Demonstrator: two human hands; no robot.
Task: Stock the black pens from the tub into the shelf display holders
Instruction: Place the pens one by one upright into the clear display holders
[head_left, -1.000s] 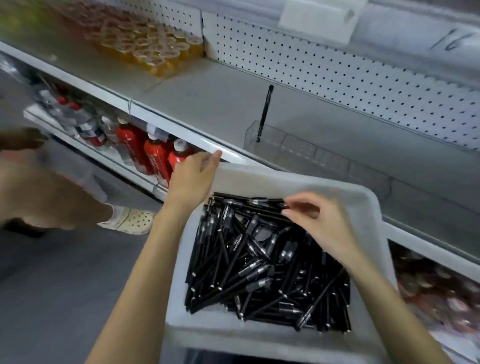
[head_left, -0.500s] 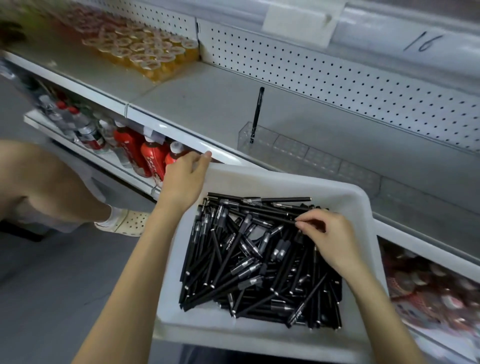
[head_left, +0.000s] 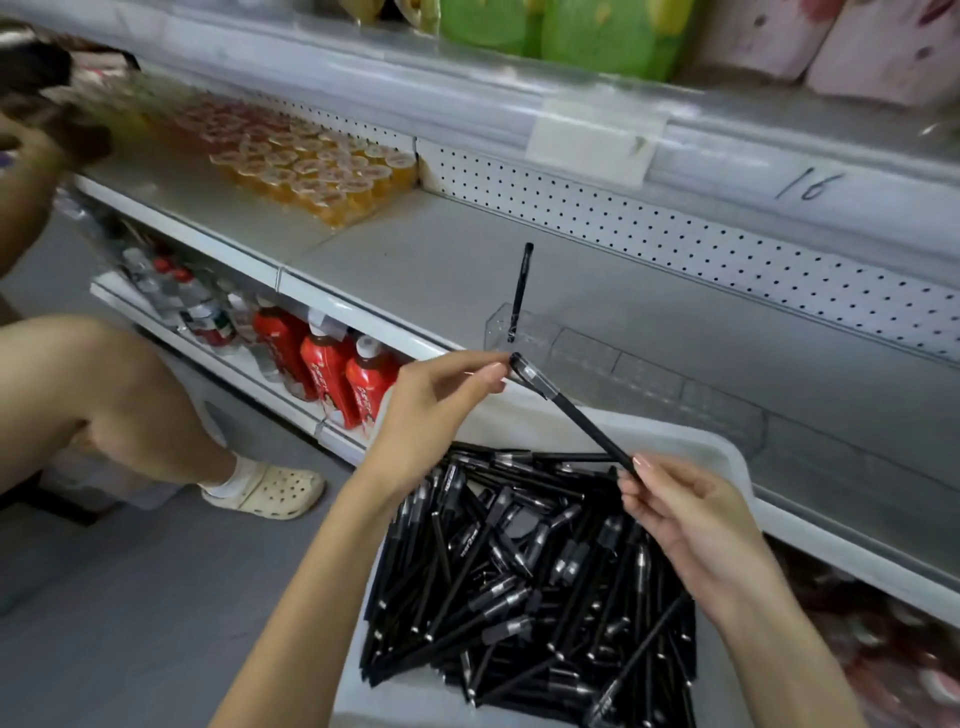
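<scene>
Stocking under way: left hand (head_left: 431, 400) and right hand (head_left: 691, 519) pinch one black pen (head_left: 571, 413) by its ends above the tub (head_left: 691, 434); next it likely needs upending into the clear holder (head_left: 540, 338) behind the tub.

Soft, even indoor light with a cool grey cast falls from above, and nothing is harsh. The grey metal shelf board (head_left: 415, 260) is evenly lit, and the glossy pale edge strip (head_left: 363, 88) above it carries a mild sheen. Focus is sharpest in the middle: the slim black plastic pen (head_left: 571, 412), the left hand (head_left: 431, 410) and right hand (head_left: 696, 519) pinching its ends, and the heap of black pens (head_left: 519, 571) in the white plastic tub (head_left: 691, 441), with small highlights on their clips. The far left edge is smeared with blur, the lower right corner dissolves into pink softness, and the wide lens bows the shelf lines.
</scene>
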